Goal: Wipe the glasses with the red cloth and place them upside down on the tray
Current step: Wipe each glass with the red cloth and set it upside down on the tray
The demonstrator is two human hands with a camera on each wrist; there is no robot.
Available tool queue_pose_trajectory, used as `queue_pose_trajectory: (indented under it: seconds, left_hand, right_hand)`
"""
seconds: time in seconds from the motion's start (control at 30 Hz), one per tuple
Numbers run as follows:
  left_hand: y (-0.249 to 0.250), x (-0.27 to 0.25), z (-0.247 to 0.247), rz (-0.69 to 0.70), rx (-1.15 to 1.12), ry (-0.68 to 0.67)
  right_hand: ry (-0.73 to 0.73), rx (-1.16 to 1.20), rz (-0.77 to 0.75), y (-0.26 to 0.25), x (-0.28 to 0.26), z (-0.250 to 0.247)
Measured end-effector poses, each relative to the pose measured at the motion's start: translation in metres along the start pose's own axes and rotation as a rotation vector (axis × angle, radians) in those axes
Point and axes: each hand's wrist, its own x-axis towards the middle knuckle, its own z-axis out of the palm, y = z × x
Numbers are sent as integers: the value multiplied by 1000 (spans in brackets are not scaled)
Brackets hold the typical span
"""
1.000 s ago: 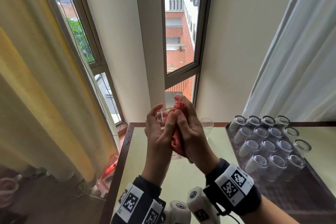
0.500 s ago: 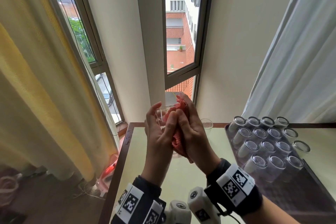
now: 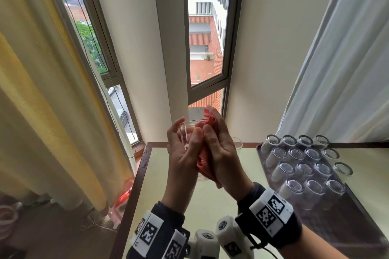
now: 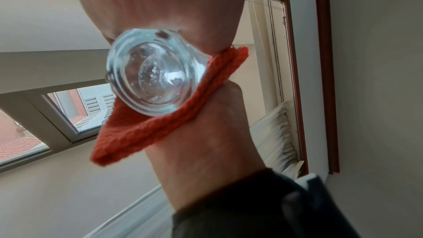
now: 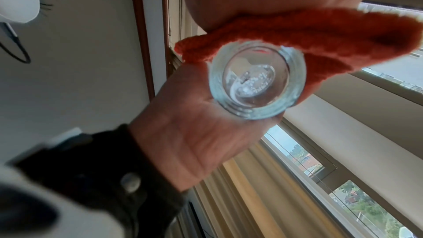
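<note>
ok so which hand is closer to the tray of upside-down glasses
Right. The right hand, pressing the red knitted cloth against the clear glass tumbler, is on the side of the dark tray; the left hand holds the tumbler on the far side.

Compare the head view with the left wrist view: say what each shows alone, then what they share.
Only the head view shows the tray of upside-down glasses, the lone glass on the table and both wristbands. Only the left wrist view shows the held glass's thick base end-on. Both show the left hand holding the glass and the right hand pressing the red cloth against it.
</note>
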Motion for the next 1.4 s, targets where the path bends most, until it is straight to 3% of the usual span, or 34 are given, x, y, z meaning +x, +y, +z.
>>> queue_pose_trajectory:
  seconds: [0.3, 0.47, 0.83, 0.97, 1.1, 1.3, 1.4]
  left_hand:
    - [-5, 6, -3, 24, 39, 56]
    - [-2, 0, 9, -15, -40, -8]
    - [-7, -2, 6, 13, 60, 45]
    - [0, -6, 14, 3, -37, -48]
    - [-1, -2, 12, 0, -28, -45]
    - [-6, -1, 1, 18, 62, 29]
    - [4, -9, 6, -15, 12, -4]
  right_hand:
    - [6, -187, -46, 10, -10, -1]
    - [54, -145, -10, 5, 1, -3]
    - [30, -150, -62, 7, -16, -7]
    - [41, -50, -46, -8, -3, -12]
    - [78, -69, -51, -4, -7, -11]
    - [13, -202, -93, 7, -21, -8]
    - [38, -160, -87, -1, -10, -7]
